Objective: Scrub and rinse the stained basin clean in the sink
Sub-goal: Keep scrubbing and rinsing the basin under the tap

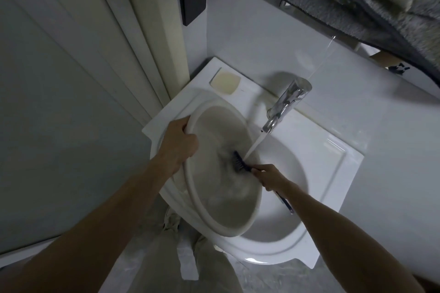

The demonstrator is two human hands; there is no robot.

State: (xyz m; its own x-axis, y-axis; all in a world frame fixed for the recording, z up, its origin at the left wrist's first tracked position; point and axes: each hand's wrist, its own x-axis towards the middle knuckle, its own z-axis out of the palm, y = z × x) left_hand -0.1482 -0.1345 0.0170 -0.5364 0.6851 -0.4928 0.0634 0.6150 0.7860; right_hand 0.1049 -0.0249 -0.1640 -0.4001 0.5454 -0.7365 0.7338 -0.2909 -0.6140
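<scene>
In the sink [333,173], left hand [177,145] grips the tilted basin [221,197] rim at 9 o'clock; right hand [271,176] holds brush [240,162] under running tap [285,104].

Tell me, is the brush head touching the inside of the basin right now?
Touching. The head view shows the brush bristles pressed against the stained inner wall of the basin, with no gap visible between them.
</scene>
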